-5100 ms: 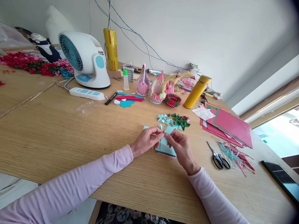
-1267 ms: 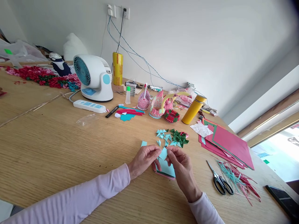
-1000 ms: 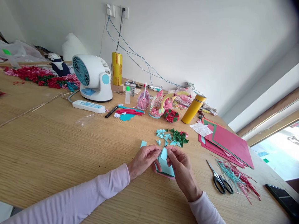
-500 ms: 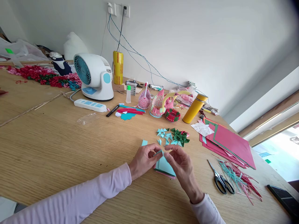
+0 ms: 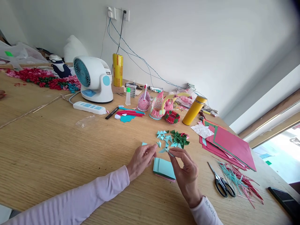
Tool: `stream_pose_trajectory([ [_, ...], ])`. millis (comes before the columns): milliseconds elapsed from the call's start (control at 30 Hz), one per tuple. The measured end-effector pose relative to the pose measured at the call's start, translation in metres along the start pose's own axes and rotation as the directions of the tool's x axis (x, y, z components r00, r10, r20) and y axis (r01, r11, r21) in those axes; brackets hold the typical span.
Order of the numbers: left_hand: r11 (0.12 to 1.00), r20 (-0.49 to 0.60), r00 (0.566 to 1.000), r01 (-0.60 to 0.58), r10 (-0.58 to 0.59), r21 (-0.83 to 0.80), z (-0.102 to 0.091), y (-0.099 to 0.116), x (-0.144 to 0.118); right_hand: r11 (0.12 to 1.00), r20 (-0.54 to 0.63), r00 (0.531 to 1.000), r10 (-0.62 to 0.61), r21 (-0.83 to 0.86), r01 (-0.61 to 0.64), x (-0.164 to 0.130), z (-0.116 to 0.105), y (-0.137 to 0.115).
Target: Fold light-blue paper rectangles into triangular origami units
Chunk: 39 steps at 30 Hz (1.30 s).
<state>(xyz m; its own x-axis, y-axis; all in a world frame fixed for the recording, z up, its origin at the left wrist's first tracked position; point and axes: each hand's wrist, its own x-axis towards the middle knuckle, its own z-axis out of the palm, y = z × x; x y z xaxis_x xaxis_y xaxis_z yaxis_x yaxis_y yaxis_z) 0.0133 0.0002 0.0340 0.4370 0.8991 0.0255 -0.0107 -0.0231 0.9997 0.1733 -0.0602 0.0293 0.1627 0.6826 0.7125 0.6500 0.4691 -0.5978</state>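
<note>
Between the thumb and fingers of my right hand (image 5: pixel 186 168) is a small light blue folded paper piece (image 5: pixel 165 150), its pointed end facing left. My left hand (image 5: pixel 142 158) is just left of it, fingers drawn together and apart from the paper, with nothing visible in them. Below and between the hands lies a stack of light blue paper rectangles (image 5: pixel 166 167), with green and pink sheets under it. Light blue folded triangles (image 5: pixel 161 135) and dark green ones (image 5: pixel 180 139) are heaped beyond my fingertips. Part of another light blue paper (image 5: pixel 144 144) shows behind my left hand.
Black-handled scissors (image 5: pixel 221 181), paper strips (image 5: pixel 243 181) and a phone (image 5: pixel 284 201) lie to the right. Red paper sheets (image 5: pixel 234 143) sit behind them. Farther back stand a yellow bottle (image 5: pixel 194 111), a folded-paper swan (image 5: pixel 157 107), a red-green paper ring (image 5: pixel 172 117) and a fan (image 5: pixel 96 79).
My hands have moved apart. The light blue paper that was between both hands is now in my right hand alone, and more of the paper stack shows.
</note>
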Motion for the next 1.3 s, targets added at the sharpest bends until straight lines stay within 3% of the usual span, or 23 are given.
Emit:
stream_pose_trajectory([
  [67, 0.986, 0.147, 0.983, 0.123, -0.106, -0.113, 0.001, 0.001, -0.001, 0.996, 0.035, 0.996, -0.080, -0.048, 0.081, -0.002, -0.001, 0.002],
  [167, 0.933, 0.286, 0.944, 0.243, -0.165, -0.265, 0.002, 0.003, -0.003, 0.972, 0.122, 0.969, -0.214, -0.076, 0.224, -0.004, -0.002, 0.004],
  [333, 0.871, 0.250, 0.952, 0.269, -0.176, -0.412, 0.002, 0.003, -0.001, 0.943, 0.235, 0.930, -0.282, -0.108, 0.314, -0.003, -0.002, 0.005],
  [467, 0.919, 0.196, 0.974, 0.176, -0.111, -0.354, 0.001, 0.000, 0.001, 0.976, 0.176, 0.970, -0.165, -0.112, 0.186, -0.002, -0.001, 0.001],
  [633, 0.953, 0.210, 0.976, 0.116, -0.057, -0.280, 0.001, -0.003, 0.002, 0.995, 0.131, 0.989, 0.074, 0.053, -0.082, 0.000, 0.004, -0.003],
  [867, 0.974, 0.265, 0.964, 0.075, -0.016, -0.214, -0.001, -0.004, 0.003, 0.924, 0.214, 0.929, 0.301, 0.175, -0.339, -0.001, 0.005, 0.003],
  [1033, 0.982, 0.286, 0.958, 0.047, 0.007, -0.181, -0.002, -0.005, 0.004, 0.827, 0.241, 0.857, 0.455, 0.242, -0.508, -0.003, 0.007, 0.008],
  [1300, 0.979, 0.271, 0.962, 0.029, 0.027, -0.201, -0.001, -0.007, 0.005, 0.773, 0.242, 0.822, 0.516, 0.283, -0.568, -0.003, 0.009, 0.008],
])
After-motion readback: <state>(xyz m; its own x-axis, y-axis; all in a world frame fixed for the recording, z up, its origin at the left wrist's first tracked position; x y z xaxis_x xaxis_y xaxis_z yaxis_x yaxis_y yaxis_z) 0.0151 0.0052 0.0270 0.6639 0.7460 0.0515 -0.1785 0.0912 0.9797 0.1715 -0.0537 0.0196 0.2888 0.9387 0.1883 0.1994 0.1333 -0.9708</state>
